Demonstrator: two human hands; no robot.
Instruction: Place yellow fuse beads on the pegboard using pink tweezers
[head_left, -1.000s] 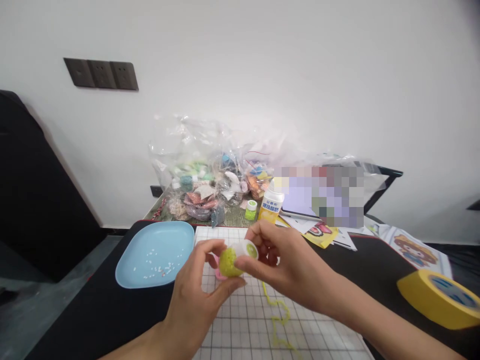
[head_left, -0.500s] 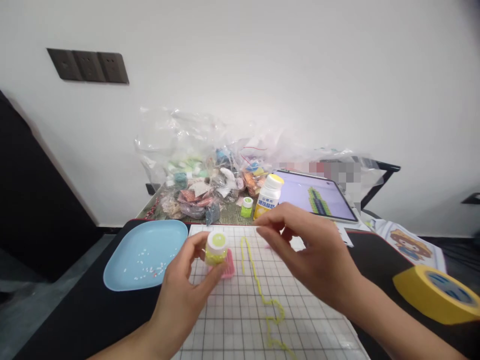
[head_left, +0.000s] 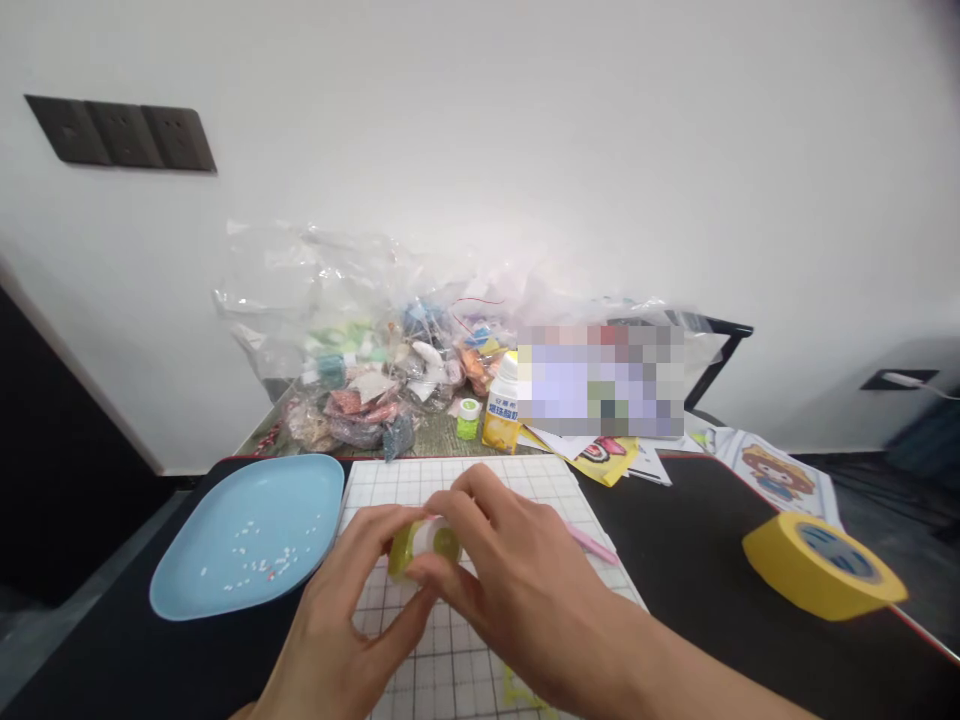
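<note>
- One small yellow-green plastic bead jar with a white lid [head_left: 405,548]: held over the near half of the white gridded cutting mat [head_left: 450,478]. It lies on its side, long axis roughly level and running left to right. The lid end points right and slightly toward the camera, showing a green centre.
- Left hand [head_left: 352,625]: thumb and fingers clamped on the jar's body from the left.
- Right hand [head_left: 525,590]: thumb and forefinger closed on the lid end, other fingers curled together.
- One light-blue rounded-square plastic plate [head_left: 300,490]: left side of the black worktop [head_left: 712,580], just beside the mat. The scattered white beads in it are too small to count.
- One yellow roll of tape [head_left: 821,570]: near the right edge, lying flat.
- One white bottle with a yellow label [head_left: 501,408] and one small green-lidded jar [head_left: 469,418]: far edge, upright, side by side.
- One heap of clear plastic bags [head_left: 352,370]: far left corner, bag count cannot be told.
- One thin pink tool [head_left: 592,546]: right edge of the mat, partly hidden by the right hand.
</note>
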